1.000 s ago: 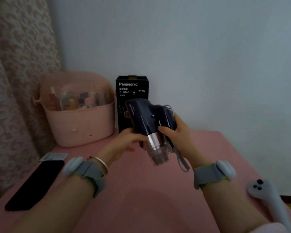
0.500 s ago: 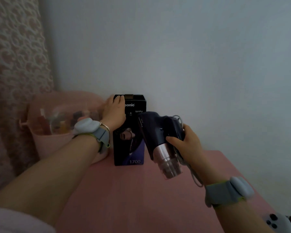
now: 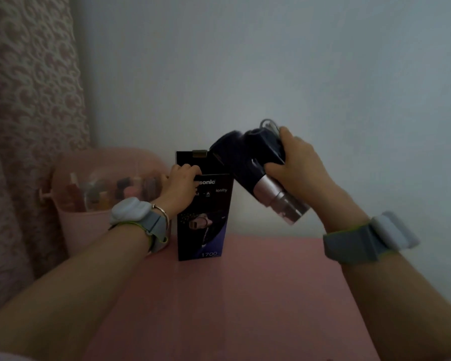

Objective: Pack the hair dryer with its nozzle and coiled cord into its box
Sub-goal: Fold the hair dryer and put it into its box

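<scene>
A pink storage tub [image 3: 94,204] sits far left. The left hand [image 3: 181,186] grips the upright box [image 3: 206,225] at its top front edge. The right hand [image 3: 297,168] clasps the hair dryer [image 3: 248,162] and what seems to be its cord [image 3: 268,125], tilted at the box mouth. The tall box could tip, or a loose loop catch on the rim.

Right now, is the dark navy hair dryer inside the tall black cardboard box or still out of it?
Out. The right hand holds the hair dryer above the box, rear end at its top corner.
</scene>
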Demonstrator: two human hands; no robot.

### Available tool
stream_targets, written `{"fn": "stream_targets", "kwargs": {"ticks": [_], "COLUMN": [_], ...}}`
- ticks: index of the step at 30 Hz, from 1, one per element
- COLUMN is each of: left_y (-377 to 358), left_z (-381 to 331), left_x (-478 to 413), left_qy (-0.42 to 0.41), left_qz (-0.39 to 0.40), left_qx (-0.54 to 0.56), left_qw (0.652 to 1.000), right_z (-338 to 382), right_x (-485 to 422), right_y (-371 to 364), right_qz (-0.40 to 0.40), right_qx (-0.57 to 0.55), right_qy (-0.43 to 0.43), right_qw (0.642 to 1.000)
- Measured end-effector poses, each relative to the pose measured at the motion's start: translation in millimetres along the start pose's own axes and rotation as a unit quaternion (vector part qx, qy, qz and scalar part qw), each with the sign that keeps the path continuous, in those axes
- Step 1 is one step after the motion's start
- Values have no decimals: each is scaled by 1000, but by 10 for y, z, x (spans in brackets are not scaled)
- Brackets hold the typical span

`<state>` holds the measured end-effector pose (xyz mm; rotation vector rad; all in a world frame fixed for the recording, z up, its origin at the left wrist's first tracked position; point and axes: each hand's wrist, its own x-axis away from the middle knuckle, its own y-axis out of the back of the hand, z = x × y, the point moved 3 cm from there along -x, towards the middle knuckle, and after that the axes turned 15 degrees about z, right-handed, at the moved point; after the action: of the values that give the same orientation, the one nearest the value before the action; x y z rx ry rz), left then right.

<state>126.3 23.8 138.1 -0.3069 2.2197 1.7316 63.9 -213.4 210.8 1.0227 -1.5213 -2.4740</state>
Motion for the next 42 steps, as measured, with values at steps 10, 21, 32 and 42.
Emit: {"fn": "stream_targets", "kwargs": {"ticks": [10,21,32,42], "left_y": [131,193,216,221], "left_z": [-198,-71,3,74], "left_x": [351,358,347,360], "left_qy": [-72,-64,-47,-72], "left_qz": [0,1,-63,-21], "left_qx": [-36,34,-5,104], "left_qw": [997,997,997,992], "right_z": [782,895,966,969], "right_x": [-405,-616,-815,-918], "right_y": [119,-298,-599,-1060], "right_qz": [7,72,167,231], "right_qx": [405,607,639,669], "right_qy": [137,263,231,228], "right_qw": [904,747,715,669]}}
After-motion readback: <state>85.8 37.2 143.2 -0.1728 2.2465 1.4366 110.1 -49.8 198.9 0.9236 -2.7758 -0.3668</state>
